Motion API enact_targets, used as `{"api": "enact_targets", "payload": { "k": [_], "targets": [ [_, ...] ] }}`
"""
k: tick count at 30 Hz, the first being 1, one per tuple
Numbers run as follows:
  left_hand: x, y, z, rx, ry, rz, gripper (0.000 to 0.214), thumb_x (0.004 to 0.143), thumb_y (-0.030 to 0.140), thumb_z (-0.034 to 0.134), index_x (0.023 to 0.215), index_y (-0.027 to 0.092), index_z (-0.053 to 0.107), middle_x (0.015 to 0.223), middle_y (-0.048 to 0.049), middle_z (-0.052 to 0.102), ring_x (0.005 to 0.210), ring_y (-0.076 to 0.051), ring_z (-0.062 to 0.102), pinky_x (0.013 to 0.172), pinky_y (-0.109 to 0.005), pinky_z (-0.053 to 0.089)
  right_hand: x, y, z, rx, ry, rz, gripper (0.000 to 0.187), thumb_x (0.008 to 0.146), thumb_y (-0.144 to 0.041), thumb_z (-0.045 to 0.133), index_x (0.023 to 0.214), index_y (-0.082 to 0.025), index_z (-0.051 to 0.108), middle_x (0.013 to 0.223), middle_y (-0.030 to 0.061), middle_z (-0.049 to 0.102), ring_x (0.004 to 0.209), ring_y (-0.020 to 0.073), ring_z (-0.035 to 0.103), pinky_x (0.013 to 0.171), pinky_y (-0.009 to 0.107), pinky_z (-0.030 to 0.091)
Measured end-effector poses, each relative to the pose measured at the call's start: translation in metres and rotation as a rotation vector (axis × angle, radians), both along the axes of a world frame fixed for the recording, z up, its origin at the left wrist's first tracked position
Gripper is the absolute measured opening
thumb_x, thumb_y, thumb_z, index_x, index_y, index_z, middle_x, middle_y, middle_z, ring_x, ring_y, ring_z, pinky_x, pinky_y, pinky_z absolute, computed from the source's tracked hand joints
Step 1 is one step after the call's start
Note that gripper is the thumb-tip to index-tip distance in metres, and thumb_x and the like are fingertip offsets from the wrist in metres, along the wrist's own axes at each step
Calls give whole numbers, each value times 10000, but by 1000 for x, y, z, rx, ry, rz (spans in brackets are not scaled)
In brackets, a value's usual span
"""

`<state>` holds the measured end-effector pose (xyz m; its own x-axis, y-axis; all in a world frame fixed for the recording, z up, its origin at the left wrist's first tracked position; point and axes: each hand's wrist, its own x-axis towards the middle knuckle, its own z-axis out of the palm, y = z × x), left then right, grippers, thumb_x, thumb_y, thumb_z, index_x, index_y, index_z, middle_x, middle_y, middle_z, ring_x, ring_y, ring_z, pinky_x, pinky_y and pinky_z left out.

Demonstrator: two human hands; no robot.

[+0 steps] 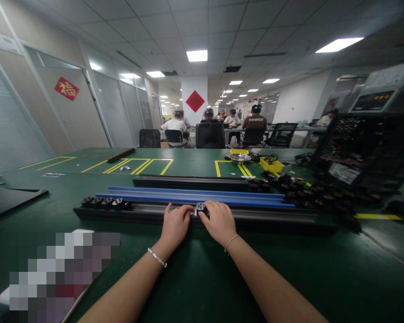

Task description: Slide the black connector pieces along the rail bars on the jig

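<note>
In the middle of the green desk (188,287), just in front of the person, a long black rail (138,216) lies crosswise, and both hands meet over it. The right hand (220,224) has its thumb and fingers closed around a small black block (200,207), which sits at the rail between the two hands, its dark, rounded face partly showing. The left hand (175,223) reaches in from the other side, thumb and index finger drawn close together beside the block's left edge; whether that grip has hold of anything, I cannot tell. Four or so similar blocks (103,202) stand in a row at the rail's left end. Just behind the rail runs a blue rail (195,196), and beyond that another dark rail (188,182), both lying roughly parallel to it. To the right a loose heap of black parts (333,193) spreads over the desk, too dark to make out singly. Farther back are a metal bowl (239,158) and, to its right, a yellow tray (271,165) with dark items in it. Past the desk, several people sit at other tables.
</note>
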<state>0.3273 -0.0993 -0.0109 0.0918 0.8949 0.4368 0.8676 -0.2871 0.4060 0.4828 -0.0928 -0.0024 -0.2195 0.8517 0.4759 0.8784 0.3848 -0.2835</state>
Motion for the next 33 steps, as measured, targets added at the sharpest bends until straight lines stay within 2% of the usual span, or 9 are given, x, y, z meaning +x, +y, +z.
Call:
{"api": "enact_targets", "payload": {
  "k": [11,22,29,33],
  "targets": [
    [0,-2,-1,21,23,-28,248,870,237,386,950,314,608,913,68,696,867,-140,613,1083,-476,50,-1,0,0,-1,19,-33,284,816,-378,470,984,-191,602,1052,70,631,999,193,532,881,327,345],
    [-2,-3,-3,40,73,-67,285,900,243,346,1010,352,584,911,80,686,835,-130,592,1075,-505,36,-2,1,-4,63,37,-77,255,805,-394,511,894,-175,606,936,64,645,919,195,544,838,315,340],
    [-1,-3,-2,44,105,-56,307,900,229,331,1023,352,583,885,72,688,831,-134,591,1072,-511,78,-2,1,-6,88,32,-102,237,814,-377,499,862,-172,608,900,64,644,892,188,544,824,310,341],
    [1,-5,-1,71,107,-45,237,844,250,439,1015,311,591,981,41,677,930,-167,578,1065,-482,170,-2,1,-7,100,28,-110,236,815,-371,491,856,-170,608,882,67,640,879,186,542,815,309,344]
  ]
}}
